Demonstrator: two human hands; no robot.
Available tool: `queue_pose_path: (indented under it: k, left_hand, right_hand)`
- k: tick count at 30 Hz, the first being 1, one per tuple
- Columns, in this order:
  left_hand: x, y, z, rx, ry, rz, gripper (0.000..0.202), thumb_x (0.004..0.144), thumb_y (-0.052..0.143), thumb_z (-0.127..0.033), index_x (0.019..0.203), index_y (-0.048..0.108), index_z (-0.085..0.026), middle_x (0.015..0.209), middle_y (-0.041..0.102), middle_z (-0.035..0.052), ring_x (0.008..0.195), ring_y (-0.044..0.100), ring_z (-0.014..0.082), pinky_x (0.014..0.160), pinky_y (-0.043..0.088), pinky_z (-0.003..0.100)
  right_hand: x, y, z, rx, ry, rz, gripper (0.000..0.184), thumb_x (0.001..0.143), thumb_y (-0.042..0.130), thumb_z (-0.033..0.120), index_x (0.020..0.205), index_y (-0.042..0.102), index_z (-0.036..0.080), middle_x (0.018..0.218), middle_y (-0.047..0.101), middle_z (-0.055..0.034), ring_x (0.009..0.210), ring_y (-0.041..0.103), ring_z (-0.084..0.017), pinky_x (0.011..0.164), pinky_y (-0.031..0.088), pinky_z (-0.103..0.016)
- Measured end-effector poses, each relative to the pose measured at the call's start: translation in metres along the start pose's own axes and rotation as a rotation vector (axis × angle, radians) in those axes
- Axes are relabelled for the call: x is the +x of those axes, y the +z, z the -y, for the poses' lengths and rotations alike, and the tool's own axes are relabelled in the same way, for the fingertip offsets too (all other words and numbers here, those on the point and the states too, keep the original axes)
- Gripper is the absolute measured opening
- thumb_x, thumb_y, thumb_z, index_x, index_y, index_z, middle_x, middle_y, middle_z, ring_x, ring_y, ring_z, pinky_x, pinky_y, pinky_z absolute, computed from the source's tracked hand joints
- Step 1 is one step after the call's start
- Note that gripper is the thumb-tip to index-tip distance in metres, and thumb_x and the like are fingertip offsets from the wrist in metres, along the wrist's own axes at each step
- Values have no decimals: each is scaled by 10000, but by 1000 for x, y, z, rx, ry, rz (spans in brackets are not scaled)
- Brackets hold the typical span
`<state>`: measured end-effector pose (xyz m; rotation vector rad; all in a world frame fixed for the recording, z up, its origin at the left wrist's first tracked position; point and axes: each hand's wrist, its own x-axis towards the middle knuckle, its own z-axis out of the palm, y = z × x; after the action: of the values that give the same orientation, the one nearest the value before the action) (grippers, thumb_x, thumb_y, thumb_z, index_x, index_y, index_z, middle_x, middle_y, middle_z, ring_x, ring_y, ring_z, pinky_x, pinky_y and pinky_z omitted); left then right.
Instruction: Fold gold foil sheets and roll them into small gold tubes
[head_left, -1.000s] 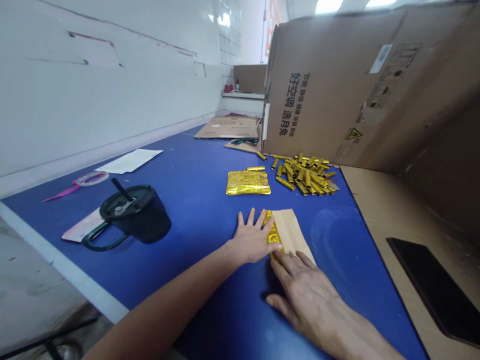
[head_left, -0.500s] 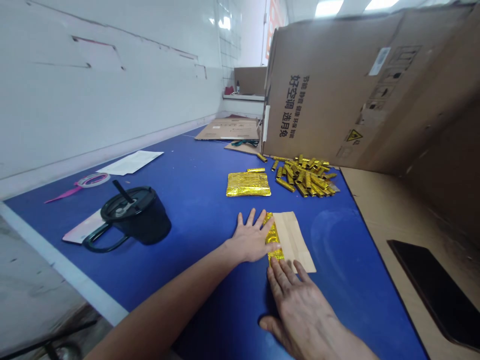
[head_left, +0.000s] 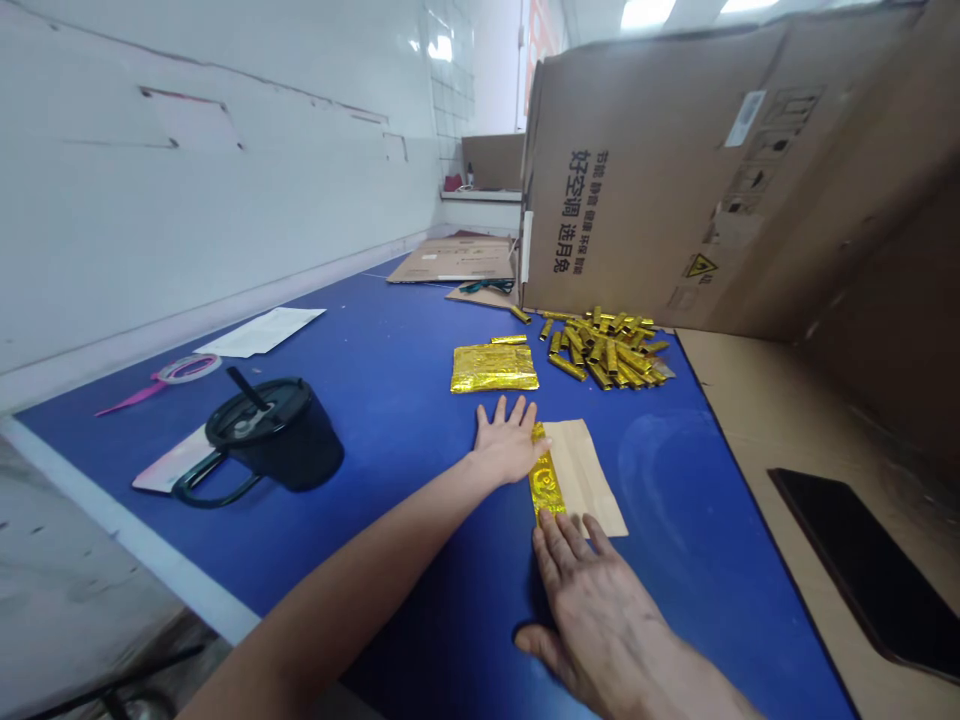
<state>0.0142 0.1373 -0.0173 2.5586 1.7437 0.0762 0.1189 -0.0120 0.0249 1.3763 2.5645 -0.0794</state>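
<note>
A sheet of tan paper [head_left: 589, 480] lies on the blue tabletop, with a gold foil strip [head_left: 545, 482] folded along its left side. My left hand [head_left: 508, 445] is spread flat at the strip's far end, its thumb resting on the foil. At the near end, the fingertips of my right hand [head_left: 592, 600] press on the strip and the paper's lower edge, fingers stretched out and thumb apart. Just beyond my left hand sits a flat stack of gold foil paper [head_left: 495, 369]. Many small gold foil rolls [head_left: 611, 352] are heaped to its right.
A large cardboard box [head_left: 660, 180] stands behind the rolls. On the left are a dark lidded mug [head_left: 300, 440] with a straw, white papers [head_left: 262, 332] and a tape roll [head_left: 190, 370]. A black phone-like slab [head_left: 862, 570] lies on cardboard at the right.
My left hand has slid away from me along the foil strip to its far end, uncovering the strip's middle. My right hand stays at the near end.
</note>
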Motion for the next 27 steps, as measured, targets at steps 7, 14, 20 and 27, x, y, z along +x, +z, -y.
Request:
queue_pose_path:
  k: [7, 14, 20, 27]
  left_hand:
    - [11, -12, -11, 12, -55, -215, 510, 867, 314, -421, 1244, 361, -80, 1254, 386, 210, 1166, 317, 346, 899, 262, 528]
    - [-43, -22, -17, -25, 311, -152, 230, 870, 372, -259, 949, 578, -193, 942, 593, 38, 919, 519, 160, 838, 380, 275]
    - [-59, -5, -4, -63, 363, -118, 369, 872, 345, -305, 1199, 437, -162, 1257, 460, 47, 1161, 382, 176, 963, 291, 333]
    - [-53, -4, -2, -65, 309, -6, 530, 855, 294, -382, 1322, 235, -139, 1394, 245, 66, 1274, 187, 200, 1022, 145, 445]
  right_hand:
    - [-1, 4, -1, -5, -11, -53, 760, 758, 425, 540, 1240, 397, -48, 1278, 327, -289, 1172, 343, -382, 952, 285, -501]
    - [-2, 8, 0, -24, 5, -111, 757, 753, 427, 556, 1232, 423, -30, 1271, 379, -265, 1151, 385, -374, 951, 290, -485]
    - [-3, 9, 0, -20, -15, -128, 747, 759, 424, 526, 1240, 402, -44, 1272, 369, -277, 1162, 370, -374, 939, 303, -491]
    - [-5, 6, 0, 5, -13, -121, 769, 762, 412, 531, 1241, 382, -70, 1277, 343, -296, 1163, 358, -389, 941, 296, -505]
